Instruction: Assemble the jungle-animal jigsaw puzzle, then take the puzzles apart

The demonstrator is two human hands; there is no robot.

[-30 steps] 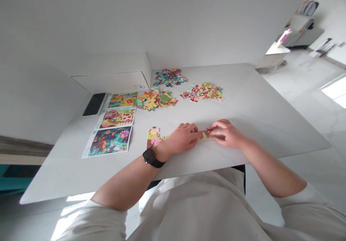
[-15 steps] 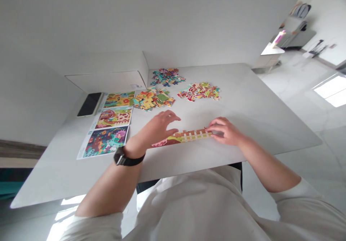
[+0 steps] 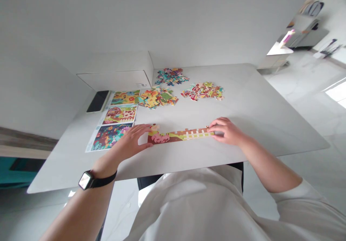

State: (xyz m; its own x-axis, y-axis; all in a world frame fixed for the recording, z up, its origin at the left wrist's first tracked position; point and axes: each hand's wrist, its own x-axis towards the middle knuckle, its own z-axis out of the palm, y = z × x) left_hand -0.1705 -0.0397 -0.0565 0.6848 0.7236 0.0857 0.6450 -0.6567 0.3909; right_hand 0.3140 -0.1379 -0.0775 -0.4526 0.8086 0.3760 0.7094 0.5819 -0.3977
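Note:
A strip of joined jigsaw pieces (image 3: 178,137) lies along the front of the table, showing a pink pig on the left and a white fence on the right. My left hand (image 3: 132,140), with a black watch on its wrist, grips the strip's left end, thumb at the lower corner and fingers at the upper one. At the other end, my right hand (image 3: 225,131) has its fingertips closed on the last fence piece. A lighter piece (image 3: 155,127) juts up from the strip's upper left.
Behind are three heaps of loose pieces: yellow-green (image 3: 156,98), red-brown (image 3: 203,91) and teal-purple (image 3: 171,76). To the left lie a sheet with three printed pictures (image 3: 120,114) and a phone (image 3: 98,101). A white box (image 3: 116,80) stands against the wall.
My left hand has moved left, from above the strip to its left end, uncovering the pig. My right hand stays at the right end. The view has shifted slightly.

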